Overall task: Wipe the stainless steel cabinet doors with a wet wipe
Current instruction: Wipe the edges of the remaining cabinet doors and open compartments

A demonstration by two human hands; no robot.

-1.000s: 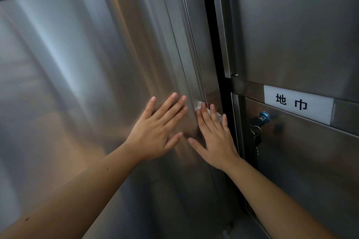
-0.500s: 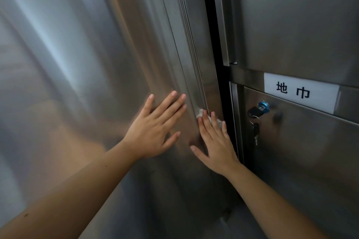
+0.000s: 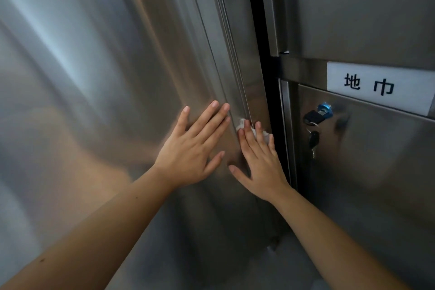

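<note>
The right hand (image 3: 261, 160) lies flat against the large stainless steel cabinet door (image 3: 106, 77), fingers straight and close together, thumb stretched out to the left. Its fingertips press a crumpled white wet wipe (image 3: 241, 123) onto the door's right edge strip, and bits of the wipe show above and between the fingers. Just beside it, the left hand (image 3: 190, 148) is also flat on the same door, fingers straight and slightly fanned, holding nothing; the two thumbs nearly meet. Both bare forearms reach in from the bottom of the view. Right of the wipe runs a dark vertical gap (image 3: 261, 30), then a second cabinet with a smaller lower door (image 3: 376, 183). That door carries a blue lock (image 3: 326, 108) with a black key (image 3: 311, 116) in it and another key (image 3: 314, 140) hanging below. Above the lock is a white label (image 3: 400, 99) with two black characters.
</note>
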